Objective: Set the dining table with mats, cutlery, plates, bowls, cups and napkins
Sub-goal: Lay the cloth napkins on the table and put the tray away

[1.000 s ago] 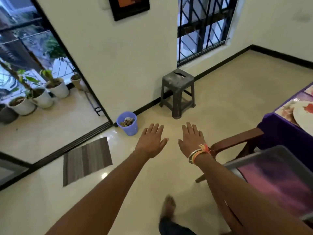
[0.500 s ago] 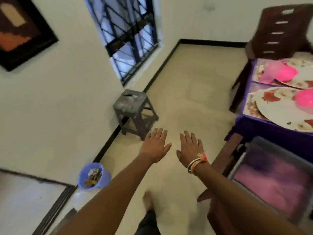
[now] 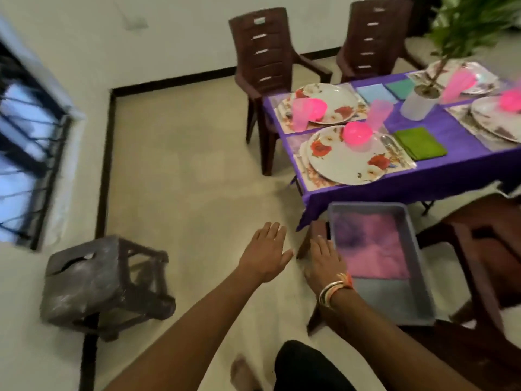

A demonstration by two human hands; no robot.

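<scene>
Left hand (image 3: pixel 265 253): is reaching forward palm down over the floor, fingers (image 3: pixel 275 231) straight and close together, holding nothing
Right hand (image 3: pixel 324 262): is reaching beside it at 3 o'clock, bangles (image 3: pixel 334 289) at the wrist, fingers straight and together, holding nothing; whether it is touching the grey tub (image 3: pixel 394 303) just at its 3 o'clock cannot be told
Counter (image 3: pixel 456 128): is standing at 1 o'clock from the hands under a purple cloth, well apart from them
Nearest floral plate (image 3: pixel 344 165): is lying on a mat at the counter's near corner, carrying a pink bowl (image 3: pixel 357 133)
Green napkin (image 3: pixel 420 143): is lying at the plate's 3 o'clock
Pink cup (image 3: pixel 300 115): is standing on the next plate at 11 o'clock
Grey stool (image 3: pixel 84 280): is standing by the wall at 9 o'clock from the hands
</scene>
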